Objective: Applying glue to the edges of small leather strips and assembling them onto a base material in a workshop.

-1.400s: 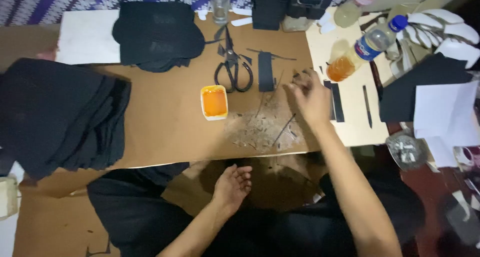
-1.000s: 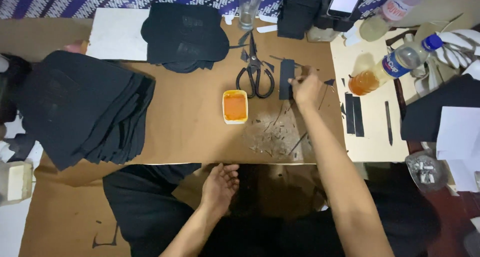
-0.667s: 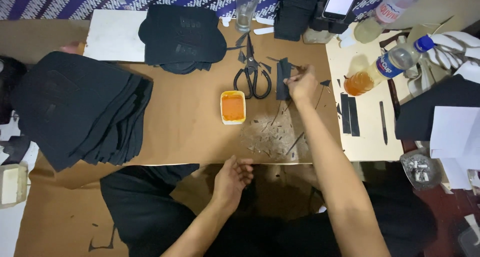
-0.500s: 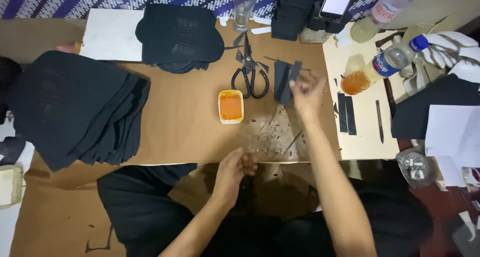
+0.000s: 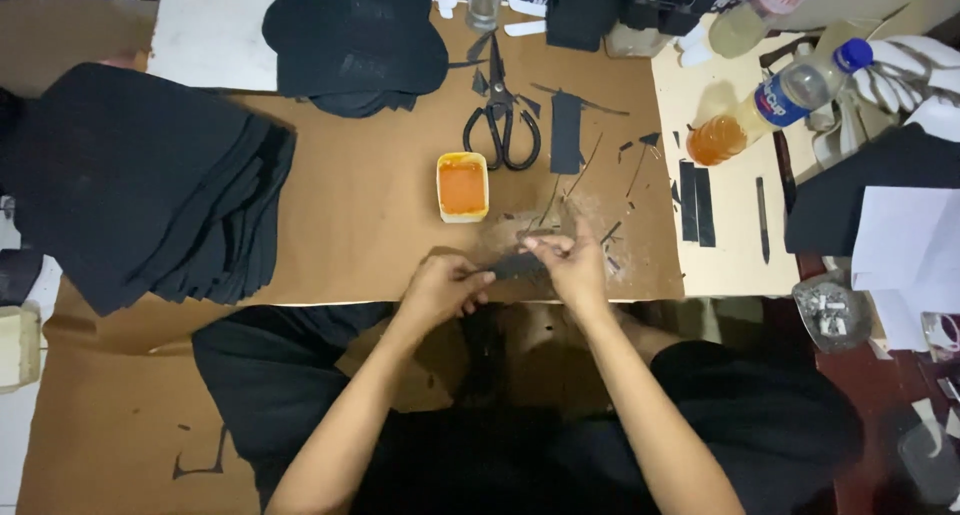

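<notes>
Both hands meet at the near edge of the brown work board (image 5: 360, 205), just in front of the person's lap. The left hand (image 5: 440, 290) and the right hand (image 5: 572, 265) pinch opposite ends of a small black strip (image 5: 515, 267), which lies roughly level between them; the fingers of each hand close around it, so most of the strip's outline is covered and its exact shape is hard to make out. Motion blur softens the right hand's fingertips.

Just beyond the hands sits a small rectangular tub of orange paste (image 5: 463, 186), and beside it a patch of the board is scuffed and littered with thin dark slivers too small to identify. Farther back lie black-handled scissors (image 5: 503, 125) and another dark strip (image 5: 566, 133) lying flat. On the left a large stack of black fabric pieces (image 5: 140, 185) overhangs the board; its individual layers blur into one dark mass. A second dark pile (image 5: 355, 40) sits at the far edge, cut off by the top of the view, beside a white sheet (image 5: 210, 35).

To the right, a clear bottle with orange liquid (image 5: 770, 100) lies tilted on a pale sheet, near two more black strips (image 5: 695, 203) and a slim dark tool (image 5: 762, 205).
</notes>
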